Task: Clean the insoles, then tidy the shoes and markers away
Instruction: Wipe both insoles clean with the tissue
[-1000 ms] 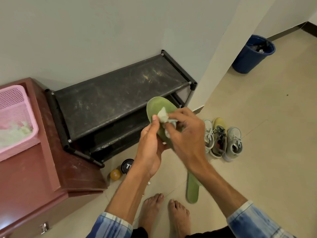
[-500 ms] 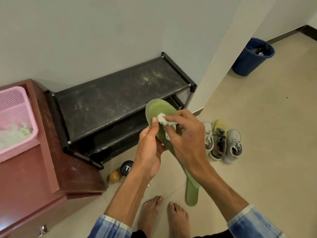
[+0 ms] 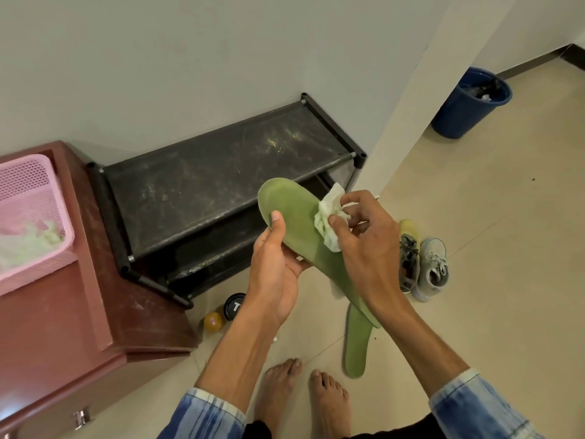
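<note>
Right hand (image 3: pixel 364 248) presses tissue (image 3: pixel 329 217) at insole (image 3: pixel 294 223) edge.

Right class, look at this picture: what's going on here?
A barefoot person is cleaning an insole beside a dusty black rack. The left hand holds the insole, while the right hand pinches a white tissue against its edge. A second insole lies on the floor, and the shoes stand there too, not yet on the rack.

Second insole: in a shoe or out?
Out. The second insole lies flat on the floor, apart from the shoes.
</note>
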